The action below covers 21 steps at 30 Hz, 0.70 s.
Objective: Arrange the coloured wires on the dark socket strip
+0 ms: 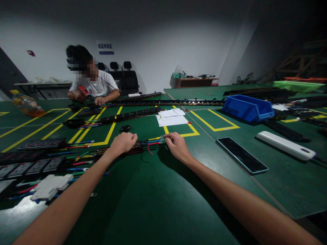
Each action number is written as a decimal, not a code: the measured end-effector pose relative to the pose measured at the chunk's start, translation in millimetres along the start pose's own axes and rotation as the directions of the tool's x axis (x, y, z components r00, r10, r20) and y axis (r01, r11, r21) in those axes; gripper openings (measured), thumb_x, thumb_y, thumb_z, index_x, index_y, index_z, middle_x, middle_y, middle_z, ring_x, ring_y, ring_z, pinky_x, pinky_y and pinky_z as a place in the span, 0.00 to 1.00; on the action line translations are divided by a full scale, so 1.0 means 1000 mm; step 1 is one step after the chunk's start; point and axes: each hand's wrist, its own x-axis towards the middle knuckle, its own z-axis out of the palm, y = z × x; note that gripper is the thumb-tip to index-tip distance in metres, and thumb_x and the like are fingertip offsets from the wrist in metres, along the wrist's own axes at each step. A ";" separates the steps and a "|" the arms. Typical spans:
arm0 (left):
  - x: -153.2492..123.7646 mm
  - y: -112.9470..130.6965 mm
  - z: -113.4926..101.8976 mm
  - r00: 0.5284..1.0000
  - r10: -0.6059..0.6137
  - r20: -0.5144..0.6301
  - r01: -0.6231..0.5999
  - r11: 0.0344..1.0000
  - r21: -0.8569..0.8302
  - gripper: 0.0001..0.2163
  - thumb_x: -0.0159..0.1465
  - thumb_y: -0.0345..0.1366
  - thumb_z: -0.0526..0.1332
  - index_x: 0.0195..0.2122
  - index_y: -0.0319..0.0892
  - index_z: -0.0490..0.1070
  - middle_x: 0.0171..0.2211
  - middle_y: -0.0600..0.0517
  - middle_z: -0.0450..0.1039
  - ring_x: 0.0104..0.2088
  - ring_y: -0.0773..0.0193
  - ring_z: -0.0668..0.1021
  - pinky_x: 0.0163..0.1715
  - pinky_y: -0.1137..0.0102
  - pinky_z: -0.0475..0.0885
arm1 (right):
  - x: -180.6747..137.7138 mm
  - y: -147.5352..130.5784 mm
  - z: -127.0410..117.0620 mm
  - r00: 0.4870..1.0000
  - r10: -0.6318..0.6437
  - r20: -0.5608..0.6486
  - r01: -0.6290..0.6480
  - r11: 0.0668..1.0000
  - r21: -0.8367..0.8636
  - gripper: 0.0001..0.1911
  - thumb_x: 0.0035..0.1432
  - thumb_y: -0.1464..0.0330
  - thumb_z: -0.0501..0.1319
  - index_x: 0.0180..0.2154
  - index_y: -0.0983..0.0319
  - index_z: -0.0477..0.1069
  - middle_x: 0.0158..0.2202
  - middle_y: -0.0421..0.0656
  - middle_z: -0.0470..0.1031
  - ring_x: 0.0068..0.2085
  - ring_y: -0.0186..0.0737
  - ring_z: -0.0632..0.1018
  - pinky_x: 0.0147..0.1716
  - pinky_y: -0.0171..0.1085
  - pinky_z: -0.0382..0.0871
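Observation:
My left hand point(123, 142) is closed over a bundle of coloured wires point(150, 140), which comes out to its right with yellow, blue and red insulation. Small metal ring terminals point(161, 139) tip these wires. Right beside them, my right hand point(177, 145) has thumb and forefinger pinched, and its curled fingers partly hide something small and dark. One thin red wire point(150, 148) bends down below the bundle. More wires with ring terminals point(89, 144) stick out from black socket strips point(41, 166) left of my left forearm.
Across the green table point(158, 204), a co-worker point(94, 81) holds a red power tool point(85, 92) at a long black strip point(173, 102). White papers point(172, 119), a phone point(241, 154), a white bar-shaped device point(284, 144) and a blue bin point(247, 108) lie around. A bottle point(27, 103) leans far left.

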 end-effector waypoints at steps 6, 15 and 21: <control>0.000 0.000 -0.001 1.000 0.004 0.003 -0.004 1.000 -0.006 0.30 0.71 0.49 0.40 0.29 0.41 0.78 0.32 0.40 0.80 0.32 0.52 0.81 0.37 0.63 0.72 | 0.000 -0.002 -0.003 0.999 0.033 -0.017 -0.032 0.999 0.022 0.15 0.64 0.69 0.55 0.33 0.60 0.82 0.33 0.44 0.81 0.35 0.41 0.78 0.38 0.38 0.66; -0.002 0.000 -0.001 1.000 0.014 -0.002 -0.014 1.000 -0.008 0.29 0.72 0.49 0.40 0.27 0.42 0.76 0.32 0.41 0.80 0.32 0.52 0.81 0.36 0.63 0.72 | -0.001 -0.008 -0.007 0.998 -0.055 -0.041 0.059 0.993 0.105 0.14 0.63 0.66 0.57 0.31 0.60 0.80 0.33 0.44 0.80 0.34 0.42 0.77 0.38 0.39 0.69; -0.002 0.001 -0.003 1.000 0.011 0.015 -0.011 1.000 -0.008 0.30 0.72 0.49 0.40 0.29 0.41 0.77 0.32 0.41 0.81 0.32 0.54 0.81 0.37 0.64 0.72 | -0.004 -0.017 -0.013 0.991 -0.121 -0.052 0.128 0.973 0.191 0.12 0.63 0.66 0.57 0.34 0.60 0.79 0.34 0.44 0.77 0.34 0.41 0.76 0.35 0.38 0.68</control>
